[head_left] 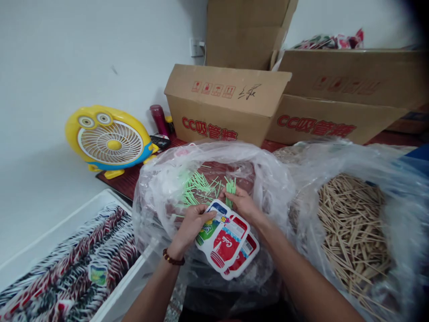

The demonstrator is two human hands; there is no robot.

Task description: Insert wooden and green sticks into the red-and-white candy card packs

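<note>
My left hand (191, 224), wearing a bead bracelet, grips a couple of flat white-edged packets (227, 243) printed with red Cola and green Sprite bottles, fanned over each other. A small upright bundle of thin green sticks (230, 190) is pinched in my right hand (244, 205), just above the packets' top edge. Both hands are over the mouth of a clear plastic bag (268, 172). More loose green sticks (196, 188) lie inside it, beyond my left hand.
On the right, another plastic bag (306, 223) holds many tan sticks (351, 232). A white bin (114, 286) at left is packed with rows of similar packets. A yellow fan (114, 143), a dark red bottle (159, 120) and cardboard boxes (224, 105) stand behind.
</note>
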